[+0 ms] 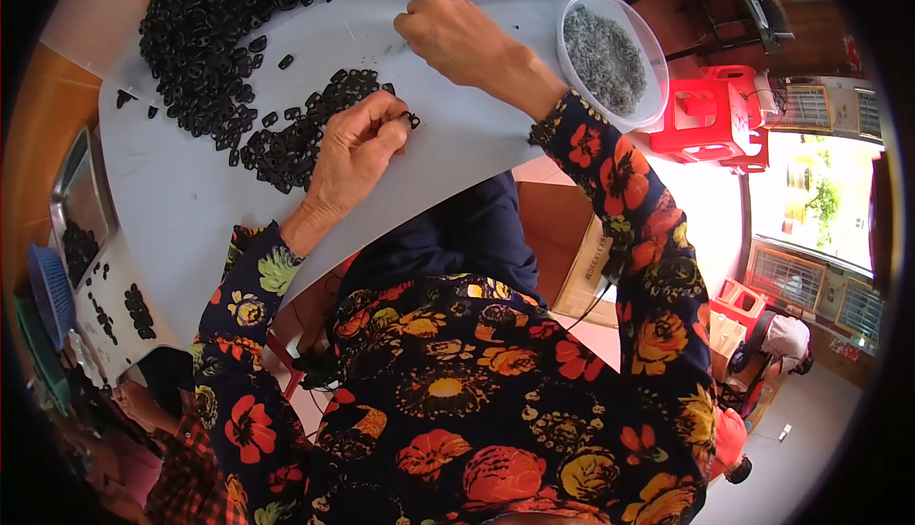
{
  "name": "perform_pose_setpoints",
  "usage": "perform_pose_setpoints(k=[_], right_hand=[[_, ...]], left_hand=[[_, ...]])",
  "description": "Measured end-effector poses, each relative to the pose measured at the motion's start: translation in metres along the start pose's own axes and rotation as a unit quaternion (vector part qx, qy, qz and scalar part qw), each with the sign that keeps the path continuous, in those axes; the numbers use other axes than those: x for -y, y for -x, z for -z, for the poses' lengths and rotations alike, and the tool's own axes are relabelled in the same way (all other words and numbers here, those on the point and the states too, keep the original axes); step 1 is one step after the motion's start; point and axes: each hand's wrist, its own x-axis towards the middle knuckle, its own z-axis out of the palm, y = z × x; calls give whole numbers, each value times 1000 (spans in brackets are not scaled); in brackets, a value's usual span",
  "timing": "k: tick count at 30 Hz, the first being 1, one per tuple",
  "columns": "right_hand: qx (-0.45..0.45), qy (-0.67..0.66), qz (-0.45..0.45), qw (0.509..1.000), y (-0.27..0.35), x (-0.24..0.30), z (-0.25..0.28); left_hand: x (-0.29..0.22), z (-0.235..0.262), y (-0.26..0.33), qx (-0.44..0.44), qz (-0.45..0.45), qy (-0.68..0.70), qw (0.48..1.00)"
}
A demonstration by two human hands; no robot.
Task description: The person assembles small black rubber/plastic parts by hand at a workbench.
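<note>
Head view: my left hand (360, 144) pinches one small black part (413, 120) above the table (457, 153); my right hand (456, 41) curls closed, contents hidden. Heaped black parts (224, 30) lie beyond; which are finished, I can't tell.

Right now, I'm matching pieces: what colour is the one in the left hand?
The piece is black; head view shows it.

My left hand (355, 144) is placed at upper left of the frame's centre, its fingers (370, 111) pinched together. My right hand (456, 37), at the upper middle, is curled inward.
</note>
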Motion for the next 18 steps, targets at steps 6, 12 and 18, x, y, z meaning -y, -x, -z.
perform_pose_setpoints(k=[6,12,18], right_hand=[[-86,-150,-51,984,1,-9,1],[-55,-370,-206,904,34,29,24],[-86,-609,-251,747,63,46,-3]], left_hand=[[2,2,-5,-22,17,-5,1000],[7,3,-5,-40,1,24,999],[9,3,-8,-25,-14,16,999]])
